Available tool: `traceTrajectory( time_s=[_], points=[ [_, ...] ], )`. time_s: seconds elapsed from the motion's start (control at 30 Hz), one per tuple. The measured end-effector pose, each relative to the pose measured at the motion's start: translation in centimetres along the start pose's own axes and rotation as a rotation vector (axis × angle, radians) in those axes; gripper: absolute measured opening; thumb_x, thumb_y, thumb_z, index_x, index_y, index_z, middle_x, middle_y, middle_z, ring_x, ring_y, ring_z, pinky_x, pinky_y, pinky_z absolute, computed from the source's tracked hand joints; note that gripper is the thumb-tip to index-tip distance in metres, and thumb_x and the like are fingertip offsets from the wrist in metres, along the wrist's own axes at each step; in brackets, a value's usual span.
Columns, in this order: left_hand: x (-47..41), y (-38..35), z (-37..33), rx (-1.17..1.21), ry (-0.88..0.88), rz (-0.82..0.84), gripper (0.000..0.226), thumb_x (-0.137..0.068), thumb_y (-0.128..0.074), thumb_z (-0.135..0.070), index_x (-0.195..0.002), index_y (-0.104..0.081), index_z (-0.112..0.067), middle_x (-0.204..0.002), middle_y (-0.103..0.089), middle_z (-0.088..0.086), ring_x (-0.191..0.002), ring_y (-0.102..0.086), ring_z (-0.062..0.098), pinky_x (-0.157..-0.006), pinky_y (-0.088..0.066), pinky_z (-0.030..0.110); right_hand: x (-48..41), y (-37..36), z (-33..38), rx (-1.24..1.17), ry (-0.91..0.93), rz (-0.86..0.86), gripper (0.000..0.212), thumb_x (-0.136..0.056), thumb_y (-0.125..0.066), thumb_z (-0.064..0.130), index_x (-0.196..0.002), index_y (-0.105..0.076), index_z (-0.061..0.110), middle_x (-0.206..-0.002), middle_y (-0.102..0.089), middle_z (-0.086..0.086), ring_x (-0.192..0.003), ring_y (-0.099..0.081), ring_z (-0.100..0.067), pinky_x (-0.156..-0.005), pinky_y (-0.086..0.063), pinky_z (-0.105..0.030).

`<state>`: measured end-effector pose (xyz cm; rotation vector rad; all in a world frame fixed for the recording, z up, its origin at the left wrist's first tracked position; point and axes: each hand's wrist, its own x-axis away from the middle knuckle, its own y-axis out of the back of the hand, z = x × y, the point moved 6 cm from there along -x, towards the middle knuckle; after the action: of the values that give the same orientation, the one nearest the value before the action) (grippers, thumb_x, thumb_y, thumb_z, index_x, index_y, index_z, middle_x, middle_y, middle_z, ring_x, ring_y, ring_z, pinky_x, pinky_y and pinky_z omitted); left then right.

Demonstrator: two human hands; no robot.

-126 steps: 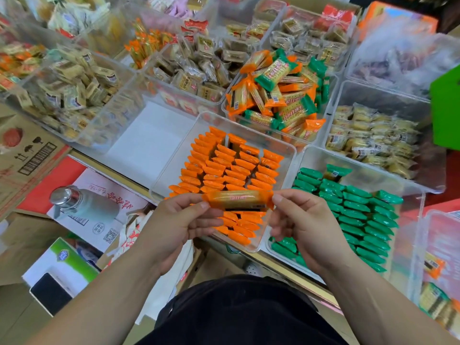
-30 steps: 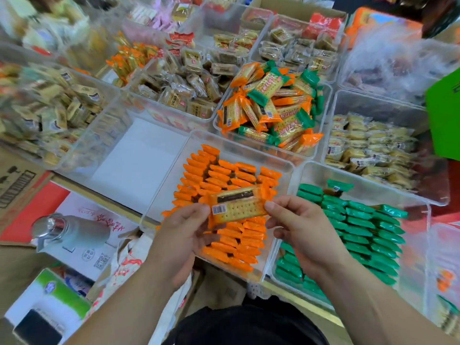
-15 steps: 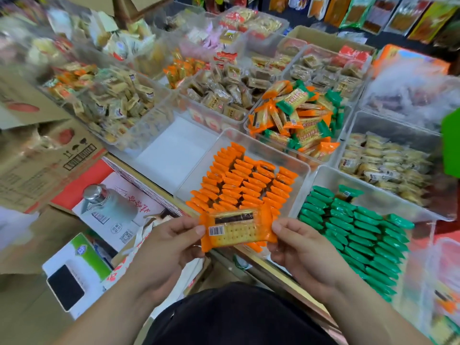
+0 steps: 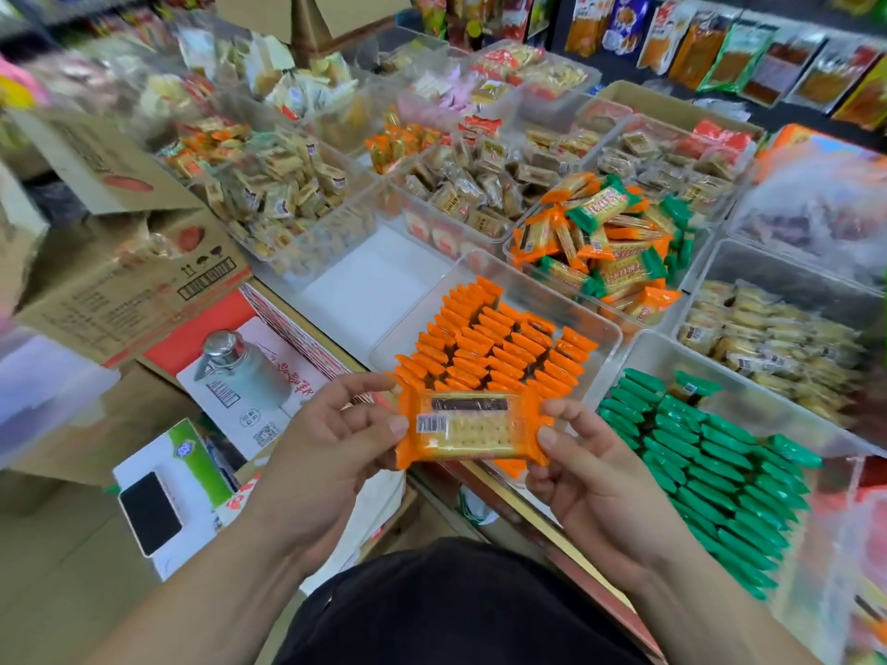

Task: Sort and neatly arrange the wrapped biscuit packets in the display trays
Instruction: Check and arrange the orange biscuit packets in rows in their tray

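The left hand [image 4: 326, 453] and right hand [image 4: 595, 482] are pinching the orange packet [image 4: 473, 427] by its ends, fingers [image 4: 379, 424] curling round each side (barcode up), over the orange tray [image 4: 552, 300] near edge; seconds earlier it was edge-on.

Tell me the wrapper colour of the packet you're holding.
Orange, with a clear window; the packet, pinched by left hand and right hand, shows in the head view.

Was snack shop. Rows of clear display trays [image 4: 369, 290] held wrapped biscuits [image 4: 485, 348] piled by kind; packaged snacks [image 4: 696, 45] hung along back wall; opened shipping cartons [image 4: 120, 290] stood at left.
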<state>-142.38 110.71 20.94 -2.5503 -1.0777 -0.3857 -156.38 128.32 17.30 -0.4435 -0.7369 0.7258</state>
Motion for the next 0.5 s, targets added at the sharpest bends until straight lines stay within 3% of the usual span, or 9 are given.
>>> traceTrajectory(
  time_s=[0.07,0.2,0.27,0.4,0.5],
  points=[
    [0.4,0.1,-0.6,-0.033,-0.064,-0.027,0.030,-0.081,-0.074,0.004,-0.097,-0.071,-0.021,-0.080,-0.067,0.018,-0.068,-0.058,0.024,-0.061,-0.050,0.026,0.1,-0.7,0.3,0.014,0.031,0.012,0.037,-0.069,-0.088,0.009,-0.095,-0.064,0.020,-0.088,-0.058,-0.015,-0.066,-0.054,-0.017,-0.059,-0.051,-0.025],
    [0.9,0.7,-1.0,-0.182,-0.073,-0.052,0.030,-0.092,-0.060,0.002,-0.088,-0.081,-0.019,-0.092,-0.076,0.015,-0.086,-0.067,0.033,-0.088,-0.054,0.039,0.3,-2.3,0.5,0.042,0.078,0.027,0.010,-0.075,-0.069,0.002,-0.079,-0.073,0.010,-0.083,-0.065,-0.009,-0.068,-0.056,-0.013,-0.058,-0.050,-0.022],
    [1.1,1.0,-1.0,-0.220,-0.062,-0.034,0.031,-0.092,-0.060,0.004,-0.090,-0.082,-0.017,-0.095,-0.077,0.014,-0.093,-0.069,0.034,-0.092,-0.055,0.038,0.3,-2.3,0.5,0.001,0.084,0.014,0.018,-0.076,-0.060,0.000,-0.081,-0.077,0.005,-0.083,-0.066,-0.012,-0.065,-0.056,-0.015,-0.059,-0.052,-0.022],
    [1.3,1.2,-2.0,-0.364,-0.142,-0.064,0.023,-0.083,-0.072,0.004,-0.089,-0.081,-0.016,-0.084,-0.078,0.005,-0.081,-0.072,0.019,-0.074,-0.058,0.022,0.1,-2.5,0.5,0.021,0.059,0.025,0.031,-0.072,-0.059,-0.007,-0.096,-0.078,-0.001,-0.078,-0.064,-0.017,-0.063,-0.057,-0.017,-0.061,-0.053,-0.024],
    [0.7,2.1,-2.1,-0.413,-0.146,-0.102,0.020,-0.086,-0.072,-0.002,-0.079,-0.081,-0.019,-0.070,-0.073,0.007,-0.064,-0.061,0.014,-0.063,-0.052,0.028,-0.1,-2.5,0.4,0.236,0.059,-0.010,0.014,-0.074,-0.069,0.007,-0.084,-0.079,0.007,-0.067,-0.057,-0.010,-0.056,-0.047,-0.015,-0.053,-0.040,-0.023]
  ],
)
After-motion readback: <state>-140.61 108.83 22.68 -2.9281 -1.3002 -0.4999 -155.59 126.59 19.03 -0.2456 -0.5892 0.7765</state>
